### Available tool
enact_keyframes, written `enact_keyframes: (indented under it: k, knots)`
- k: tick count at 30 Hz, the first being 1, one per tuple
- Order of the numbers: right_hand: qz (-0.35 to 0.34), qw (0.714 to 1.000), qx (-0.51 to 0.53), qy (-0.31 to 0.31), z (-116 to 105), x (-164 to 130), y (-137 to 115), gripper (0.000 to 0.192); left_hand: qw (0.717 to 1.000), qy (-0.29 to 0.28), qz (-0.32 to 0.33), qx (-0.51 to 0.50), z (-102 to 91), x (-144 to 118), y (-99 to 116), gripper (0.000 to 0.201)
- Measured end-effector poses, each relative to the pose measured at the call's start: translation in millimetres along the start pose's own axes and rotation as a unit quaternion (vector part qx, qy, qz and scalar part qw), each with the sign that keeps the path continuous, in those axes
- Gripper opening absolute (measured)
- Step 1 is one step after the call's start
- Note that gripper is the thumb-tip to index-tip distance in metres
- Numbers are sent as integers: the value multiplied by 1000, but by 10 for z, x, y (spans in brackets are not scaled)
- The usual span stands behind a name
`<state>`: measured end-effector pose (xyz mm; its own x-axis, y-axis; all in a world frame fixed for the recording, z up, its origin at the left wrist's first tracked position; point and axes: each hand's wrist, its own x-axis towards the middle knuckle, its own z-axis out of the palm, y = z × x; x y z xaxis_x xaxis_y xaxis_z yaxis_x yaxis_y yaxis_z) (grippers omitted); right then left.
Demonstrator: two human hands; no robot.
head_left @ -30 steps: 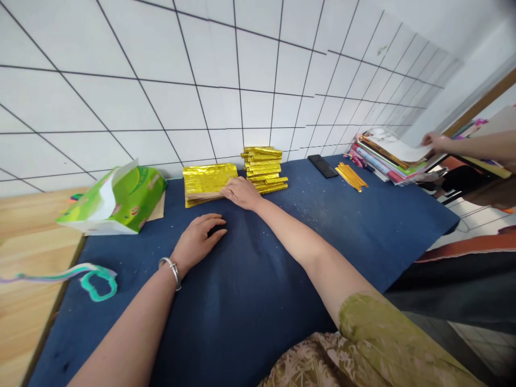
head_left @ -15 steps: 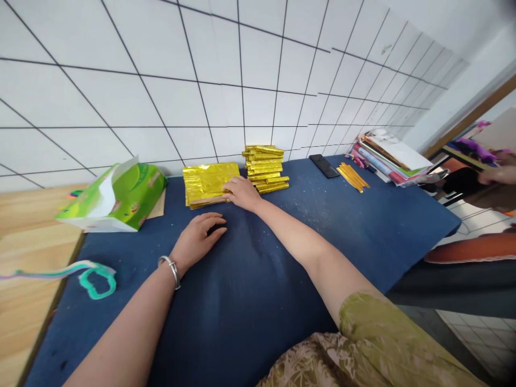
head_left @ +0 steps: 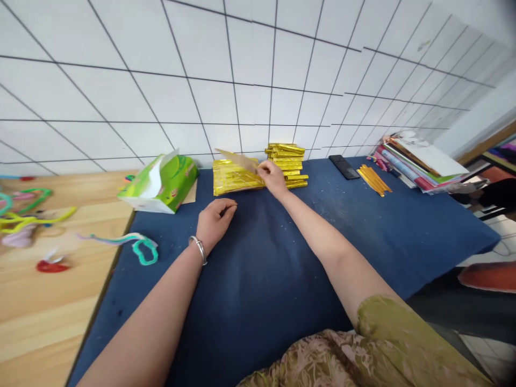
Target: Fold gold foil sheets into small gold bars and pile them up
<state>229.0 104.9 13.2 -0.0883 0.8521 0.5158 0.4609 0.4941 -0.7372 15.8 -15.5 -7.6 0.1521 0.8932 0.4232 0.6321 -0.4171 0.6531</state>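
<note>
A single gold foil sheet (head_left: 237, 159) lifts off the flat gold stack (head_left: 236, 178) at upper centre of the frame, long axis left to right, pinched at its right end by the right hand (head_left: 274, 177), arm outstretched. The left hand (head_left: 215, 219) rests loosely curled and empty on the blue counter (head_left: 363, 231), below the stack. Folded gold pieces (head_left: 287, 163) are piled just right.

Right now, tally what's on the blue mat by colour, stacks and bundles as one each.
Gold: 4 – flat foil stack, folded foil pile, stick bundle, single sheet lifted by right hand
Green: 1 – tissue box
Black: 1 – phone
Mixed colours: 1 – book pile
Total: 7
Left hand rests on blue mat, holding nothing.
</note>
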Motion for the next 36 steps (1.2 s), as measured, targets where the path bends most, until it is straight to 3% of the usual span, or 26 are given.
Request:
enact_keyframes:
  k: [2,4,6,8,10,13,16,19,21,23,25,30,33,36]
  knots:
    - [46,993,101,29,-89,-17,-89,19,999,37,-21,-7,-42,10,19,30]
    - [75,979,190,18,-185,-78,-217,21,996,85,-22,-1,-124,29,85,43]
    - [101,963,245,-42,-291,-173,-373,24,991,134,0,31,-242,57,192,65]
    - [120,938,286,-153,-401,-283,-532,26,982,177,19,68,-365,88,302,87]
    - [134,908,312,-245,-503,-391,-671,27,983,172,32,63,-448,110,376,98]
    - [149,882,334,-298,-614,-530,-812,28,995,92,4,-41,-443,108,393,69]
    - [192,867,376,-266,-667,-642,-847,35,978,77,-80,-178,-318,68,388,37]
    - [215,851,417,-237,-658,-734,-770,49,933,140,-146,-297,-199,30,441,38]
    - [212,866,402,-208,-616,-787,-675,48,906,147,-177,-354,-172,20,486,41]
    - [217,889,372,-153,-558,-832,-571,42,888,119,-200,-396,-194,23,508,41]
    - [228,895,361,-132,-507,-867,-483,39,876,73,-204,-431,-245,30,499,37]
    - [242,887,348,-182,-452,-930,-339,36,862,-12,-213,-459,-286,42,404,38]
    - [242,893,340,-171,-413,-965,-266,34,857,53,-219,-463,-228,60,320,38]
    - [221,915,302,-153,-343,-1003,-221,47,832,94,-240,-491,-203,84,236,37]
